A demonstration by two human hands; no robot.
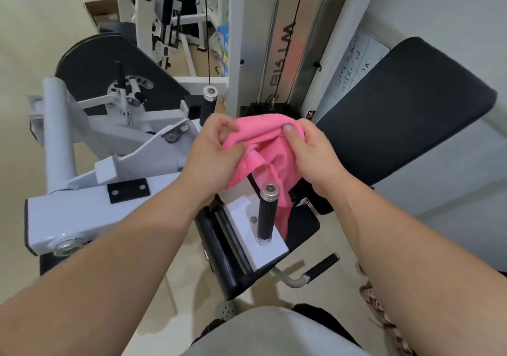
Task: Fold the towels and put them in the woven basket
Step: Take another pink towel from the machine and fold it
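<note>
Holding the pink towel (264, 161) over the gym machine (109, 169), we pinch its top edge in left hand (215, 152) and right hand (311, 152), both grips closed, likely hunting corners.

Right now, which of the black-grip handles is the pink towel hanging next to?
The near upright handle on the white block; the pink towel trails behind it. The farther upright handle and the low sideways handle stand clear.

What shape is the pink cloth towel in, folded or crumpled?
Crumpled: the pink cloth towel hangs in loose bunches, gripped by the left hand and right hand.
</note>
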